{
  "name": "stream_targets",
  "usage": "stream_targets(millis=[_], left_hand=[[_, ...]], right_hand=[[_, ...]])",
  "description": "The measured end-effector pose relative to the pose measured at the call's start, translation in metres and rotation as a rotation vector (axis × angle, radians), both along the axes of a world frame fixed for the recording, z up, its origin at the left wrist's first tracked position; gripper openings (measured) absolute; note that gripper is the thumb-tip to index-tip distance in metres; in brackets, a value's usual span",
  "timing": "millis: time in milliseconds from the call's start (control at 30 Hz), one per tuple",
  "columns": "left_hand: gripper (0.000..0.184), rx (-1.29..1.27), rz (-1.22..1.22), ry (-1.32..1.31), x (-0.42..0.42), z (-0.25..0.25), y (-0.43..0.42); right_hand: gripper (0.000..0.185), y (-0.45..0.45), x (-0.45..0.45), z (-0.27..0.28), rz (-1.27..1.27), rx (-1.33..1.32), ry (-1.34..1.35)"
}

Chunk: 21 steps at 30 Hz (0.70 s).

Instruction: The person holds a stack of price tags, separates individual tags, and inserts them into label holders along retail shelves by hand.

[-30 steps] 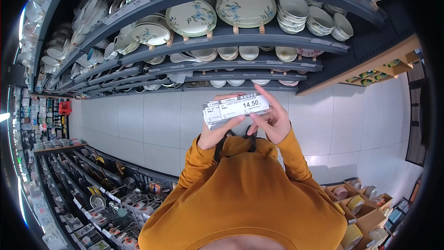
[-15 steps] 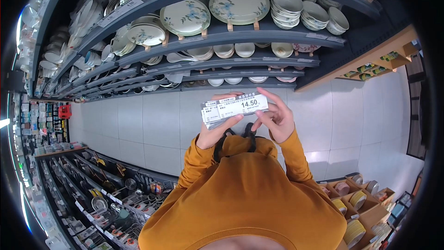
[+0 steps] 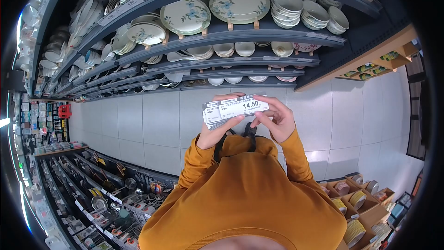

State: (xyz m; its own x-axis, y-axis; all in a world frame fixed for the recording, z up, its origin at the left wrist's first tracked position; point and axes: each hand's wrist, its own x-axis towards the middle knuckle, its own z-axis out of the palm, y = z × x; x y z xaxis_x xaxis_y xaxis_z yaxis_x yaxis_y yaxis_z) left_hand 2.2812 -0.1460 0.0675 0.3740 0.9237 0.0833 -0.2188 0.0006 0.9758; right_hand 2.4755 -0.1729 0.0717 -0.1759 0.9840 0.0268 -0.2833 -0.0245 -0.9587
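A stack of white price labels (image 3: 235, 109) with dark top strips lies in my left hand (image 3: 212, 135). That hand grips its left part, thumb across the front and fingers behind. On the top label, the figure 14.50 can be read. At the stack's right end is my right hand (image 3: 280, 122), its thumb and index finger closed on the top label's edge. This label sits a little to the right of those under it. Both hands are in front of my body, above the floor.
Beyond my hands runs a dark shelf unit (image 3: 185, 45) with flowered plates (image 3: 186, 15) and stacked bowls (image 3: 285, 7). Behind me on the left are racks of kitchen utensils (image 3: 99, 203); at the lower right, wooden bins (image 3: 370, 210) hold dishes. Grey floor tiles (image 3: 157, 127) lie between.
My right index finger has come down and bent onto the label's right end, and the thumb has moved up to it. The top label has shifted slightly. My left hand stays almost still.
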Motion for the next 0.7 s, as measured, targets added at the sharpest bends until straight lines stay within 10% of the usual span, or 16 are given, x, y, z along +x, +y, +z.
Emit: stream_targets(millis=[700], left_hand=[[0.042, -0.001, -0.004, 0.018, -0.0006, 0.0010, 0.0027]], right_hand=[[0.042, 0.0037, 0.0005, -0.0052, -0.101, 0.004, 0.000]])
